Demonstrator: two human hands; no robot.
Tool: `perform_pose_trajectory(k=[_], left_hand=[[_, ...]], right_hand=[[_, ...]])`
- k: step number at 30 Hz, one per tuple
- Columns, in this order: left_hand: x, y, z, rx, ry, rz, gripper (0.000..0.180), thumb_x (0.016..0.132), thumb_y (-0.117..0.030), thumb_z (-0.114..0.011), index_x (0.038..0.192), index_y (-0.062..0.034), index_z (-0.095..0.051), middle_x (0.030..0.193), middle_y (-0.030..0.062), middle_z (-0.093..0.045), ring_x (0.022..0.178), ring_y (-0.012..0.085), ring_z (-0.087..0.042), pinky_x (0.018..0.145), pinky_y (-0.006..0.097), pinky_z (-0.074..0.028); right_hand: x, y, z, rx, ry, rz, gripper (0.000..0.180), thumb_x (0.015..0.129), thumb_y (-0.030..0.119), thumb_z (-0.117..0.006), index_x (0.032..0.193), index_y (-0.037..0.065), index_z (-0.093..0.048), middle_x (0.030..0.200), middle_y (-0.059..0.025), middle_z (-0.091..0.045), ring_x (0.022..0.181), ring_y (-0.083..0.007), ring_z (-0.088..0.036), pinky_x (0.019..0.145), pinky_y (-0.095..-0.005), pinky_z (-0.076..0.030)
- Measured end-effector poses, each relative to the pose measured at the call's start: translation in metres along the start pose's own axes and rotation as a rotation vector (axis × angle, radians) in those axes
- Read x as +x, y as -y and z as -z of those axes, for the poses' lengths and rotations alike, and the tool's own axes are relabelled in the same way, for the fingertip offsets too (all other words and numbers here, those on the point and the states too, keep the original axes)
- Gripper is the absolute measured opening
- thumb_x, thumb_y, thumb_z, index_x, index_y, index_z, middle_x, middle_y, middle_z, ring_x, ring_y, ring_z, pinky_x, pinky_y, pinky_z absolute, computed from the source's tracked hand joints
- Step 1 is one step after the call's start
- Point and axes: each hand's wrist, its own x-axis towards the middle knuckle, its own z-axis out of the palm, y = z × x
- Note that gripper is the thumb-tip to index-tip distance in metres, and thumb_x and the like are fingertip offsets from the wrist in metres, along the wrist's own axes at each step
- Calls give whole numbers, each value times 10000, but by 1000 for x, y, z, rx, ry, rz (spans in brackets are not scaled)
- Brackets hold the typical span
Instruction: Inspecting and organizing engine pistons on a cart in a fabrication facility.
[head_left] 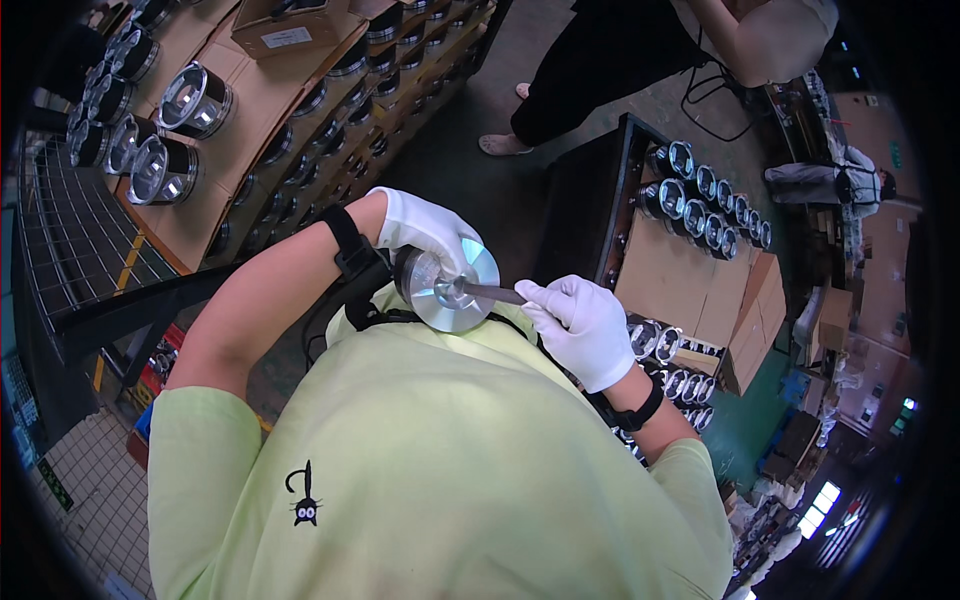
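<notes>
1. Two white-gloved hands at chest height: left hand (pixel 425 232) clamped around shiny round metal piston (pixel 447 285), crown up.
2. Right hand (pixel 580 322) fingers closed on thin grey metal tool (pixel 492 292), tip touching crown centre.
3. Likely scraping or deburring; next calls for steady grip, light pressure.

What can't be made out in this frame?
Head view only:
- Tip of the thin metal tool: lost against the shiny face of the round metal part.
- Right hand palm side: turned away, grip on the tool unclear.
- Left hand fingertips: hidden behind the part.
- Parts in the cardboard boxes: too small for detail.
</notes>
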Motion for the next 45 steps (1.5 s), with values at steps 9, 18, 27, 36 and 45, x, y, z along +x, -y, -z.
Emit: perform_pose_trajectory(k=[9, 18, 27, 36, 45], left_hand=[[-2, -2, -2, 43, -4, 23, 613, 660, -82, -693, 1264, -25, -604, 1114, 88, -648, 1032, 186, -612, 905, 291, -493], [-5, -2, -4, 32, -11, 38, 634, 644, -77, -685, 1270, -30, -603, 1122, 89, -654, 1032, 196, -619, 898, 295, -502], [-2, 7, -5, 13, -35, 32, 634, 652, -92, -693, 1278, -39, -602, 1129, 88, -654, 1044, 186, -614, 900, 288, -498], [-3, 8, -9, 47, -23, 7, 593, 700, -115, -715, 1278, -44, -604, 1136, 81, -652, 1048, 179, -609, 921, 295, -494], [-3, 7, -5, 73, -23, 7, 588, 698, -133, -734, 1267, -50, -612, 1119, 72, -658, 1044, 170, -607, 920, 290, -491]], right_hand=[[0, 4, -2, -14, -11, 12, 249, 795, 188, -758, 1044, 186, -750, 749, -45, -620, 630, -237, -598, 536, -346, -468], [-3, 4, -1, -13, -11, 2, 220, 792, 189, -757, 1012, 190, -757, 753, -49, -623, 638, -235, -605, 544, -343, -475], [-7, 1, -3, 94, 45, -77, 224, 791, 185, -754, 1013, 158, -758, 742, -55, -623, 640, -238, -607, 553, -350, -480], [-7, 1, -5, 75, 3, -53, 166, 816, 260, -736, 963, 192, -772, 678, -32, -580, 619, -233, -592, 531, -351, -468], [-2, 0, -5, 77, -2, -37, 164, 817, 255, -730, 962, 192, -771, 677, -28, -581, 617, -235, -589, 543, -361, -474]])
